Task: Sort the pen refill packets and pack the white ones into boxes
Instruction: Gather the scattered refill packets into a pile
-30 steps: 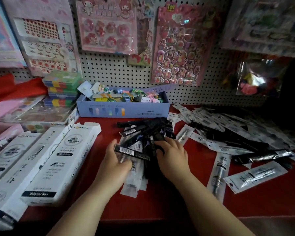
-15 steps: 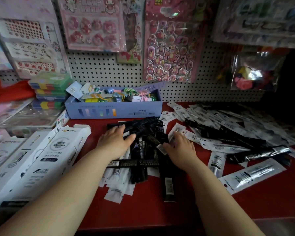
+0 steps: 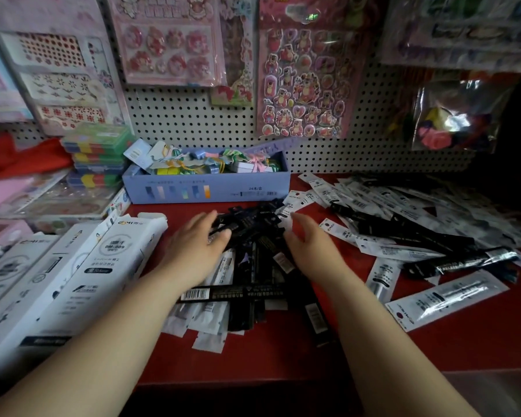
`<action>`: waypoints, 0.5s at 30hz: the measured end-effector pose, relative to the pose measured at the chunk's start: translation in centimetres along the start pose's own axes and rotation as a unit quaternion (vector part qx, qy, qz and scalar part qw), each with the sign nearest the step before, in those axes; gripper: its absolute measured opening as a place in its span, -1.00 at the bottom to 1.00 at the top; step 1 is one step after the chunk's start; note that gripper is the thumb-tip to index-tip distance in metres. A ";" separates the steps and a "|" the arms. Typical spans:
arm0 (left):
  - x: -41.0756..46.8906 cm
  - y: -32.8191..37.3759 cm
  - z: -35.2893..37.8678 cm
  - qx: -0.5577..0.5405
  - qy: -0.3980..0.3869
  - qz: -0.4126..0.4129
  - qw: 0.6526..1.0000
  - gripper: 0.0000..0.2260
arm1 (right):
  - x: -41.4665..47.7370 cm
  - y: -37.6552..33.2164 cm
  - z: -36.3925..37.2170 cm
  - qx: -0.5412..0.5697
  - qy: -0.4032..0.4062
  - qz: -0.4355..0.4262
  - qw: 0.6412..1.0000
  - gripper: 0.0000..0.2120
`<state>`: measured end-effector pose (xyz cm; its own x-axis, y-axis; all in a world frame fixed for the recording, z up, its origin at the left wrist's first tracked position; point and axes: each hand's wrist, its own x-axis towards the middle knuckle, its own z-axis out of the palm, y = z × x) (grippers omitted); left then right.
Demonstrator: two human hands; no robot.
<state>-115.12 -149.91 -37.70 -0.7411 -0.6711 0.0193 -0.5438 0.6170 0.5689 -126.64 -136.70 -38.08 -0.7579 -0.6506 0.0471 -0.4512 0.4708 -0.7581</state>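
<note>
A heap of black refill packets (image 3: 253, 254) lies mid-counter on the red shelf (image 3: 283, 350), with white packets (image 3: 205, 323) sticking out beneath it. My left hand (image 3: 193, 245) rests flat on the heap's left side, fingers straight. My right hand (image 3: 310, 245) hovers at the heap's right side, fingers loosely curved, and holds nothing. One black packet (image 3: 235, 293) lies crosswise in front of both hands. More white and black packets (image 3: 403, 230) are spread over the right of the shelf. A long white box (image 3: 82, 278) with an open end lies at the left.
A lilac box (image 3: 205, 188) of small coloured items stands behind the heap. Other white boxes (image 3: 9, 275) lie at the far left. Stacked coloured cases (image 3: 97, 155) sit at the back left. Sticker sheets (image 3: 301, 79) hang on the pegboard (image 3: 193, 115).
Both hands have slid away from me to the far end of the black heap and spread apart. A black packet now lies crosswise at the near side.
</note>
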 end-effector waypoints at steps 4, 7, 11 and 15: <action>-4.5 -0.8 -2.2 0.009 0.030 -0.006 0.999 -0.48 | -1.3 1.2 -2.9 -0.032 0.068 0.036 0.997 -0.57; -7.6 -1.8 -1.7 0.038 0.017 -0.041 0.998 -0.45 | -3.5 2.3 -4.1 -0.138 0.069 0.096 0.983 -0.50; -8.2 -2.9 0.4 0.015 0.009 -0.067 0.998 -0.52 | -6.9 3.6 -3.7 -0.179 0.039 0.097 0.978 -0.44; -8.0 -2.6 1.6 0.026 0.026 -0.055 0.998 -0.56 | -8.7 3.5 -2.1 -0.181 -0.025 0.057 0.981 -0.43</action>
<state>-108.38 -145.52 -40.67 -0.6555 -0.7551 0.0017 -0.6411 0.5578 0.5271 -122.63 -128.17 -39.79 -0.7926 -0.6064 -0.0638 -0.5103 0.7169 -0.4750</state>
